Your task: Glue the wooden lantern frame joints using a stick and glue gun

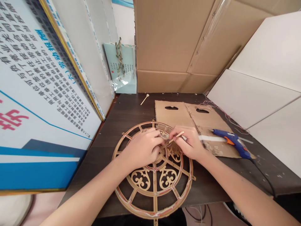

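Observation:
A round wooden openwork frame (155,195) with spokes, rings and scroll-shaped inserts lies flat on the dark table, its lower edge reaching the front. Reddish and white strips run along its rings. My right hand (188,142) pinches a thin wooden stick (176,137), its lower end close to the frame near the centre. My left hand (147,147) rests over the upper left of the frame, fingers bent together near the hub; whatever its fingertips hold is hidden. A blue hot glue gun (231,140) with an orange trigger lies right of my right hand.
A flattened cardboard piece (169,116) with two cut holes lies under the glue gun. Another small stick (145,99) is at the back. Large cardboard (174,40) stands behind, white boxes (263,91) at right, a printed board (47,94) at left. The gun's cord (264,177) runs off the right edge.

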### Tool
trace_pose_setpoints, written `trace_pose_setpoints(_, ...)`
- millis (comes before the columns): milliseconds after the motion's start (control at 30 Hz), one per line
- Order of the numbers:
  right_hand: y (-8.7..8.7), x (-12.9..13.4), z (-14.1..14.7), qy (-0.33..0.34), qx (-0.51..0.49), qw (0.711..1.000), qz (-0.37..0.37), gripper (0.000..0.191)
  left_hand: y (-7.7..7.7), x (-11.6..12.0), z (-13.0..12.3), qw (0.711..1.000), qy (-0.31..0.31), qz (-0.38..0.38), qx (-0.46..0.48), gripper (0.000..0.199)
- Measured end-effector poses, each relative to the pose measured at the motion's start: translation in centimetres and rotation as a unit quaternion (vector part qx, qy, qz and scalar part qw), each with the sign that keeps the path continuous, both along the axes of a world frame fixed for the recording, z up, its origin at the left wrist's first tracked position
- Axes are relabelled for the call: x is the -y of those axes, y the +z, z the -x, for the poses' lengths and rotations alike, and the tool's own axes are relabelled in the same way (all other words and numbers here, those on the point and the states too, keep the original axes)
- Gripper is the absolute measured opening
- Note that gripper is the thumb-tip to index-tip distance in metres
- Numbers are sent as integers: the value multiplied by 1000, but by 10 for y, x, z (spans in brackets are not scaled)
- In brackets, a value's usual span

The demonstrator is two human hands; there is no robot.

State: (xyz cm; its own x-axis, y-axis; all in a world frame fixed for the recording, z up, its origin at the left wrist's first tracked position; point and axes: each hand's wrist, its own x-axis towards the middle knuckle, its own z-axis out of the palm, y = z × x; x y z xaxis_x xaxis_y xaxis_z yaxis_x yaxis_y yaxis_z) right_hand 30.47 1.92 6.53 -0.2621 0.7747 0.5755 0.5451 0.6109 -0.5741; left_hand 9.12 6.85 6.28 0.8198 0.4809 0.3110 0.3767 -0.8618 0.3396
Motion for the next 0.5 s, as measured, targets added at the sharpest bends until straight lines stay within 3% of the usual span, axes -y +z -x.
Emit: trace_pose_setpoints(500,-4,-3,1,23,-4,1000,-2,23,-2,0,1,1000,1,-1,0,27)
